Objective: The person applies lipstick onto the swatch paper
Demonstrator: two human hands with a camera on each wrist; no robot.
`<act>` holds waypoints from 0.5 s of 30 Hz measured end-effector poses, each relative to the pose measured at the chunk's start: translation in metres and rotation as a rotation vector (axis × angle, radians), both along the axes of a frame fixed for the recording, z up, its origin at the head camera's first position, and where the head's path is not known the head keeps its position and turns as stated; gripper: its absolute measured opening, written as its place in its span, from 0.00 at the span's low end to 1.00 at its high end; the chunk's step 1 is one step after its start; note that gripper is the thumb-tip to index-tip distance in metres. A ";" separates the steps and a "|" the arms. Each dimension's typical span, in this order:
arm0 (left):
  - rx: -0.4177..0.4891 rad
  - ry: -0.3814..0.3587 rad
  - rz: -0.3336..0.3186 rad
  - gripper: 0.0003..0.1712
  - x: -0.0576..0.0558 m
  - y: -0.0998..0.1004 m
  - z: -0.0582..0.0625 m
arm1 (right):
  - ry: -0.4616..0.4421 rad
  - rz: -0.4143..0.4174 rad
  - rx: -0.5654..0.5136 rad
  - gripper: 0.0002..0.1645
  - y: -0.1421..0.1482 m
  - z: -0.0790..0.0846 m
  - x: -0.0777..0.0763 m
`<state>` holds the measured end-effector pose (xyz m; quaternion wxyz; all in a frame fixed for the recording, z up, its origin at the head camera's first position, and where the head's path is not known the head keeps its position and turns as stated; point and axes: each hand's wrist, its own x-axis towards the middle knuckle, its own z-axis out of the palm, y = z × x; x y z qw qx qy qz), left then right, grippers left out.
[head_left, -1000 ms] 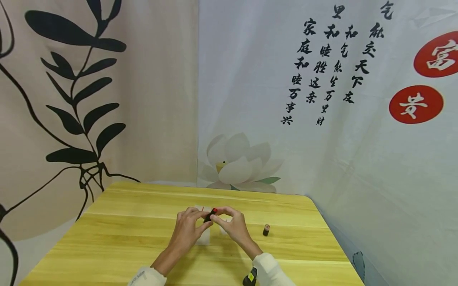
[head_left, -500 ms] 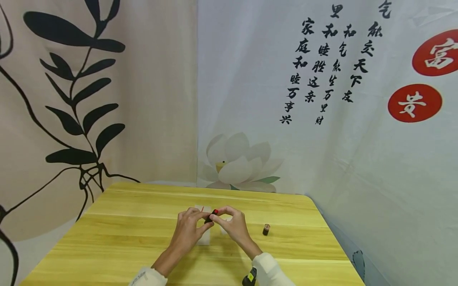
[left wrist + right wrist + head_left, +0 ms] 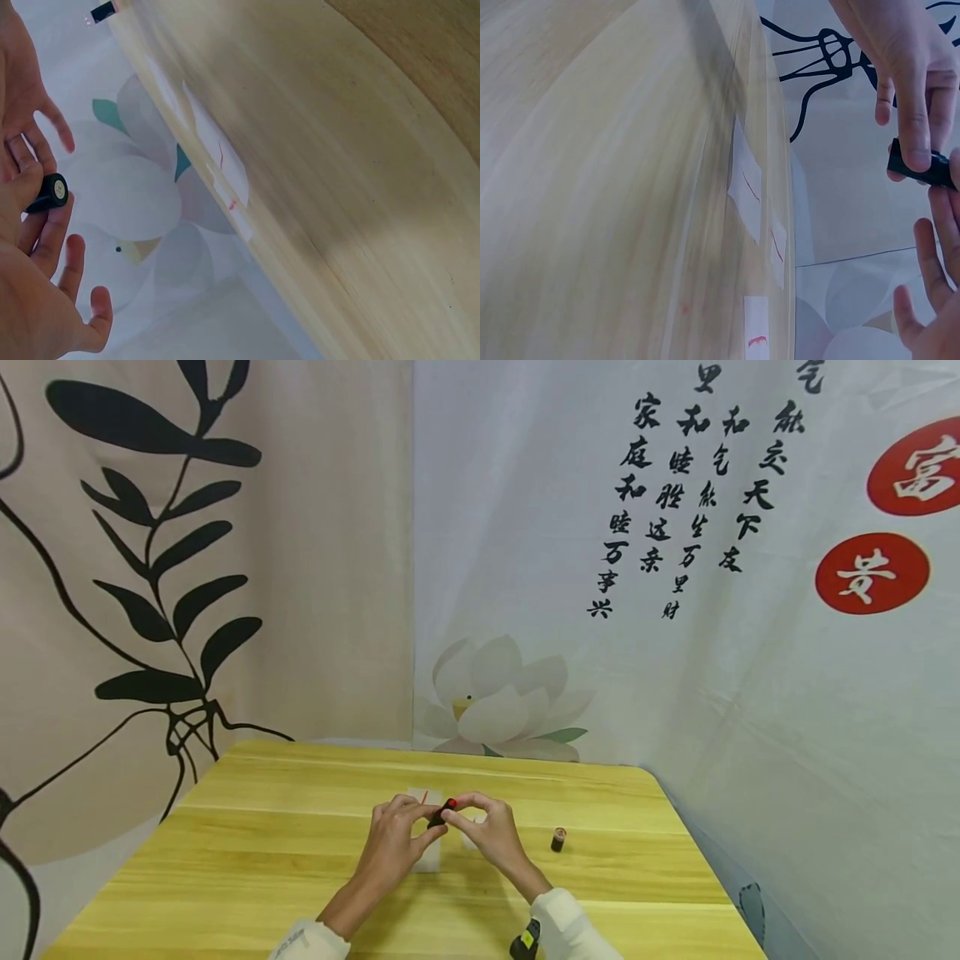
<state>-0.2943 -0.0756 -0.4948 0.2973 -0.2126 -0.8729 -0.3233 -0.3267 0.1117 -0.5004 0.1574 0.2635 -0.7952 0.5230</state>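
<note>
Over the table, both hands hold a black lipstick with a red tip showing at its upper right end. My left hand pinches the lower part of the tube between thumb and fingers. The thumb and index finger of my right hand grip the upper end, close to the red tip. In the left wrist view, a round pale label marks the base of the lipstick. Behind the hands lie white paper strips; the right wrist view shows red strokes on one strip, a second strip and a third strip.
A small dark cylinder with a pinkish top stands on the wooden table, right of the hands. A black device with a yellow-green label sits at the right cuff. A printed cloth backdrop hangs behind the table.
</note>
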 end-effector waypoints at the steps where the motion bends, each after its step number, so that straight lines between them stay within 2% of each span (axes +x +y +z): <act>1: 0.002 0.001 -0.001 0.14 0.000 0.000 0.000 | 0.002 0.000 0.004 0.11 0.000 0.000 0.000; 7: 0.014 0.016 -0.004 0.14 -0.002 0.000 -0.001 | 0.000 -0.005 0.027 0.12 0.001 0.000 -0.002; 15: 0.016 -0.008 -0.004 0.15 -0.002 0.000 -0.001 | -0.006 -0.023 0.004 0.13 0.001 -0.002 0.001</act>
